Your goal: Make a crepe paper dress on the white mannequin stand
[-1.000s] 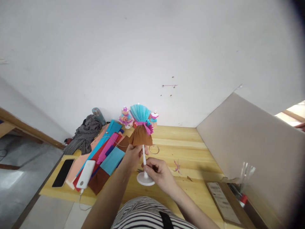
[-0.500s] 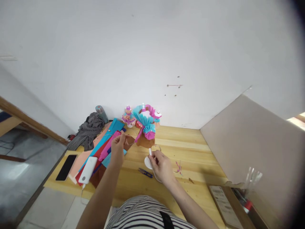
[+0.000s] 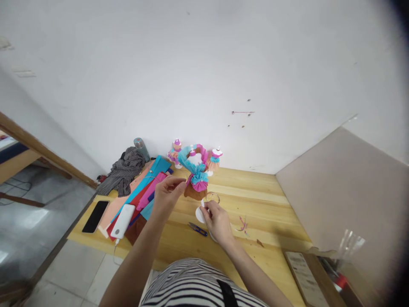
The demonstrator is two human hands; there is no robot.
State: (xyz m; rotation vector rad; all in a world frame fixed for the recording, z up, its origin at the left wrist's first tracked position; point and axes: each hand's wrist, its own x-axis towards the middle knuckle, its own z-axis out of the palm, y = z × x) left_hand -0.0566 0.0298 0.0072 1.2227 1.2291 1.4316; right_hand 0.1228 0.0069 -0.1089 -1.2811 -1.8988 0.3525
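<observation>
A crepe-paper figure (image 3: 199,181) in blue, pink and brown stands upright over the table on a white stem (image 3: 202,204). My right hand (image 3: 217,219) grips that stem low down, beside a white round disc (image 3: 200,215). At the figure's left edge is my left hand (image 3: 168,194), thumb and forefinger drawn together against its pink strip; what is between the fingertips is too small to make out. Thread snips (image 3: 198,229) with blue handles lie just below, on the wooden table (image 3: 255,194).
Two smaller paper figures, one peach and purple (image 3: 175,153) and one peach and blue (image 3: 214,161), stand by the wall. Coloured paper sheets (image 3: 140,192), a power bank (image 3: 123,221), a phone (image 3: 96,216), striped cloth (image 3: 124,170) and a flask (image 3: 141,148) occupy the left. Paper scraps (image 3: 243,224) lie right.
My left hand has moved right, up to the figure's pink strip; the thin thread that ran from it no longer shows between hand and figure. My right hand keeps its hold on the stem.
</observation>
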